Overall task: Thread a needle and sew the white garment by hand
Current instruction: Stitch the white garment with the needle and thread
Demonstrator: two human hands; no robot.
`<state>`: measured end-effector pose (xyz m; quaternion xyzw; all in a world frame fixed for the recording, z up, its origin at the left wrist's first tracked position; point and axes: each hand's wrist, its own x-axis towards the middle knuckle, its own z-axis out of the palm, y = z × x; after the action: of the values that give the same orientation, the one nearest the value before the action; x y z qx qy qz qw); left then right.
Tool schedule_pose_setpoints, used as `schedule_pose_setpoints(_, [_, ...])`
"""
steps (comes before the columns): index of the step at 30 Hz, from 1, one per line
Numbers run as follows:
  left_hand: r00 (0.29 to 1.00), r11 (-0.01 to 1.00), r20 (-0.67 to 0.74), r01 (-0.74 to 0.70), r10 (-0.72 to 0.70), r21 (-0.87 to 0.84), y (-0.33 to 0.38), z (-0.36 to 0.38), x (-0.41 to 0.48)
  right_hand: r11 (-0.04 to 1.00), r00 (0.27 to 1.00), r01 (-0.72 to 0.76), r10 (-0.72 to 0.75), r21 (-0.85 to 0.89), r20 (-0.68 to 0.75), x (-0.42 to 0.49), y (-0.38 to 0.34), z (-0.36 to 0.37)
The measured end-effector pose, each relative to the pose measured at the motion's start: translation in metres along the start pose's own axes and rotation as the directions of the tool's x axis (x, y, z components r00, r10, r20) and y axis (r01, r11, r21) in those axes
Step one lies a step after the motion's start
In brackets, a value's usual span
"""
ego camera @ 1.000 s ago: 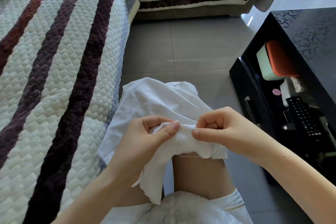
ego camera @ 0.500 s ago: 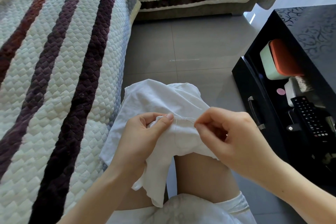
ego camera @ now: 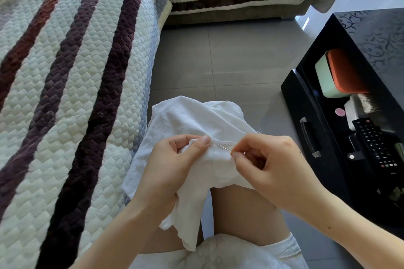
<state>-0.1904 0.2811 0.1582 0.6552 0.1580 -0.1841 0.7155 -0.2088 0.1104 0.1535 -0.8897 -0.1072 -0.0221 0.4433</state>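
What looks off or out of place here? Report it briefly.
Nothing spilled or damaged. The left hand grips the white garment, the right hand pinches the needle at its seam. Only the black drawer on the right stands pulled open, a remote control lying inside.

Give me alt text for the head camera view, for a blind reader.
A person's right hand pinches a needle at the seam of a white garment, gripped by the left hand over their lap. A striped sofa is alongside.
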Motion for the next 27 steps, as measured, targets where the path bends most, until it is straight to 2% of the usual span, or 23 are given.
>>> schedule_pose_setpoints(7, [0.999,0.999,0.006,-0.035,0.035,0.015,0.0021,0.0002,-0.0022,1.0,1.0,-0.006,0.007,-0.03,0.022,0.0017,-0.0026,-0.0008])
schedule_pose_setpoints(16, [0.982,0.964,0.085,-0.181,0.167,0.196,0.0007,-0.0033,-0.0024,0.995,0.998,0.006,0.001,-0.103,0.064,0.0063,-0.0049,0.0011])
schedule_pose_setpoints(21, [0.972,0.946,0.149,-0.215,0.183,0.242,0.0023,-0.0009,-0.0058,0.994,0.997,0.003,0.006,-0.108,0.083,0.0063,-0.0051,0.0023])
schedule_pose_setpoints(24, [0.978,0.961,0.14,-0.182,0.155,0.208,0.0039,-0.0002,-0.0063,0.995,0.997,-0.005,0.013,-0.101,0.076,0.0058,-0.006,0.0004])
schedule_pose_setpoints(27, [0.989,0.975,0.082,-0.135,0.122,0.175,0.0045,-0.0015,-0.0054,0.999,0.996,-0.048,0.047,0.011,0.073,0.0044,-0.0072,-0.0052])
